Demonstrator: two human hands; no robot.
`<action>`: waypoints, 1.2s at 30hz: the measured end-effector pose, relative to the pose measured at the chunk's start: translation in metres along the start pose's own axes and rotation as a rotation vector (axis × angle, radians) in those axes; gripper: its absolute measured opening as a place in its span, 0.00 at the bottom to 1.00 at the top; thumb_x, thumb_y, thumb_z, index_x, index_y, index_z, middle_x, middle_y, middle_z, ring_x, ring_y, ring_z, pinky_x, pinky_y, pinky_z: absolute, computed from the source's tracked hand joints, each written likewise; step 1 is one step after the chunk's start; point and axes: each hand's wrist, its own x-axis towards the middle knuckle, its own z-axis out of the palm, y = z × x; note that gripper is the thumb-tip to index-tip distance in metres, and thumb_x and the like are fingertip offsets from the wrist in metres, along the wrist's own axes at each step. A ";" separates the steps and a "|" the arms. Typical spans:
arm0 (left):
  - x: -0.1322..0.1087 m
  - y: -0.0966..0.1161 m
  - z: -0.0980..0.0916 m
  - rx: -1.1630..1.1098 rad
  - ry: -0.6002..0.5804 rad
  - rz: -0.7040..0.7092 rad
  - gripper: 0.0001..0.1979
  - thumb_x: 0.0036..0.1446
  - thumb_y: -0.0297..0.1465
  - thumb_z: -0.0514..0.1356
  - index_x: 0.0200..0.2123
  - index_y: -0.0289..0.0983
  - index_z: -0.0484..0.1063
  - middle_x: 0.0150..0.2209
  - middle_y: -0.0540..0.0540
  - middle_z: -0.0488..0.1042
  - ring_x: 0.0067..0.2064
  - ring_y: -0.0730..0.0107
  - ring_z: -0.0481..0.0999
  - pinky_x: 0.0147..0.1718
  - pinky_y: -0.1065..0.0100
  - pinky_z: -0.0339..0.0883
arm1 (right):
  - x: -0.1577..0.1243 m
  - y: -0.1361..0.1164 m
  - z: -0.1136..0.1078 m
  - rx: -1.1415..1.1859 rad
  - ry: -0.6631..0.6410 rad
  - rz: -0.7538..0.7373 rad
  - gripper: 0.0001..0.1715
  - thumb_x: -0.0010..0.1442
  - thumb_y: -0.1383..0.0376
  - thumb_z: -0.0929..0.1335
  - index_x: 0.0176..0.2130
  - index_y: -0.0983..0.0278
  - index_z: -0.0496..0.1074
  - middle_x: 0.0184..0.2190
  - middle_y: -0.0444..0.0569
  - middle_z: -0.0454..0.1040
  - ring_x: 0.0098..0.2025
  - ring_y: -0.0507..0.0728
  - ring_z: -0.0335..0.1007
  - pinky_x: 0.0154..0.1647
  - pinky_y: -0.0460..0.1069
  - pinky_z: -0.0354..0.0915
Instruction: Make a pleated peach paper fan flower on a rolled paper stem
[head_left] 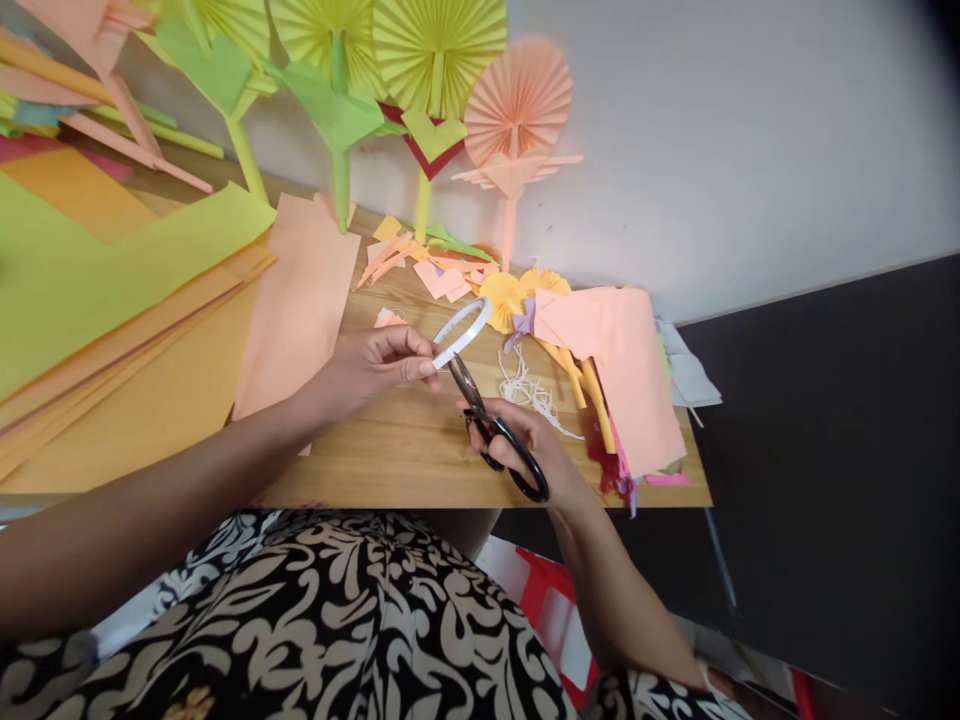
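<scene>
A thin white roll of tape (475,326) is pinched at its near edge between the thumb and fingers of my left hand (390,358). My right hand (525,432) grips black-handled scissors (480,405), fingers through the loops. The scissors' tips reach up to the tape roll, right beside my left fingertips. Whether the blades touch the tape I cannot tell. Under both hands lies the wooden table (390,450). Just right of the scissors is a tangle of white string (529,385).
Folded paper fan flowers (517,100) lean on the wall behind. Paper scraps (442,275) and small orange fans (504,300) lie beyond my hands. Large coloured sheets (120,300) cover the left side. A peach sheet (630,370) lies over rolled orange paper (598,400) near the right edge.
</scene>
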 end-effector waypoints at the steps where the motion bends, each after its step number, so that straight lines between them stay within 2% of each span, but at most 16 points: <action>1: 0.000 0.000 0.000 0.004 -0.007 0.002 0.18 0.56 0.46 0.71 0.32 0.38 0.75 0.32 0.46 0.81 0.40 0.64 0.78 0.49 0.62 0.71 | 0.001 0.000 -0.001 -0.004 0.004 -0.003 0.37 0.54 0.36 0.73 0.47 0.62 0.80 0.29 0.44 0.71 0.29 0.51 0.63 0.31 0.48 0.62; 4: 0.001 -0.002 0.000 0.035 -0.019 0.027 0.17 0.58 0.45 0.70 0.31 0.37 0.76 0.34 0.46 0.81 0.40 0.65 0.78 0.47 0.63 0.71 | 0.001 0.001 -0.002 -0.025 0.022 -0.008 0.34 0.56 0.38 0.73 0.46 0.61 0.81 0.26 0.42 0.69 0.27 0.50 0.62 0.29 0.47 0.60; 11: -0.002 -0.001 -0.002 0.073 -0.082 0.018 0.13 0.63 0.43 0.66 0.39 0.38 0.80 0.34 0.44 0.82 0.42 0.63 0.79 0.48 0.63 0.71 | -0.001 0.009 -0.006 -0.083 0.062 -0.030 0.29 0.60 0.42 0.72 0.47 0.61 0.82 0.25 0.41 0.69 0.24 0.49 0.59 0.27 0.47 0.57; 19: -0.006 0.011 0.003 0.098 0.031 0.002 0.20 0.61 0.49 0.66 0.28 0.38 0.79 0.34 0.44 0.81 0.44 0.60 0.78 0.49 0.63 0.71 | 0.001 0.008 -0.001 -0.024 0.026 -0.003 0.33 0.60 0.40 0.72 0.49 0.63 0.81 0.25 0.42 0.68 0.25 0.49 0.60 0.27 0.47 0.54; 23: -0.008 0.014 0.005 0.118 0.093 0.005 0.21 0.65 0.47 0.63 0.27 0.38 0.79 0.35 0.45 0.81 0.47 0.59 0.78 0.55 0.61 0.67 | 0.003 0.010 0.001 0.010 0.018 0.013 0.35 0.59 0.39 0.72 0.50 0.63 0.80 0.26 0.42 0.68 0.25 0.49 0.59 0.28 0.47 0.56; 27: -0.007 0.005 0.002 0.071 0.100 0.015 0.21 0.66 0.47 0.63 0.29 0.38 0.79 0.30 0.47 0.79 0.43 0.62 0.78 0.52 0.62 0.68 | 0.004 0.009 0.003 -0.006 -0.018 0.004 0.37 0.58 0.38 0.72 0.52 0.63 0.79 0.28 0.44 0.70 0.30 0.51 0.64 0.32 0.48 0.60; 29: -0.005 -0.002 0.000 0.013 0.115 0.021 0.20 0.66 0.48 0.63 0.31 0.38 0.80 0.32 0.46 0.80 0.41 0.64 0.78 0.50 0.63 0.69 | 0.003 0.009 0.004 -0.006 -0.053 -0.010 0.38 0.57 0.37 0.72 0.52 0.63 0.79 0.30 0.45 0.71 0.31 0.52 0.64 0.32 0.47 0.61; 32: -0.003 -0.009 -0.004 -0.034 0.116 0.037 0.22 0.65 0.49 0.63 0.30 0.38 0.80 0.36 0.44 0.81 0.43 0.64 0.78 0.50 0.62 0.69 | -0.001 0.008 0.004 0.012 -0.103 -0.020 0.39 0.57 0.37 0.73 0.53 0.63 0.77 0.32 0.46 0.71 0.33 0.52 0.65 0.35 0.48 0.63; 36: -0.002 -0.005 -0.004 0.035 0.093 0.028 0.23 0.63 0.51 0.64 0.28 0.38 0.79 0.33 0.45 0.80 0.47 0.62 0.78 0.53 0.62 0.67 | -0.007 0.009 0.001 0.020 -0.070 -0.070 0.36 0.59 0.40 0.72 0.53 0.63 0.77 0.34 0.47 0.73 0.34 0.53 0.68 0.36 0.48 0.64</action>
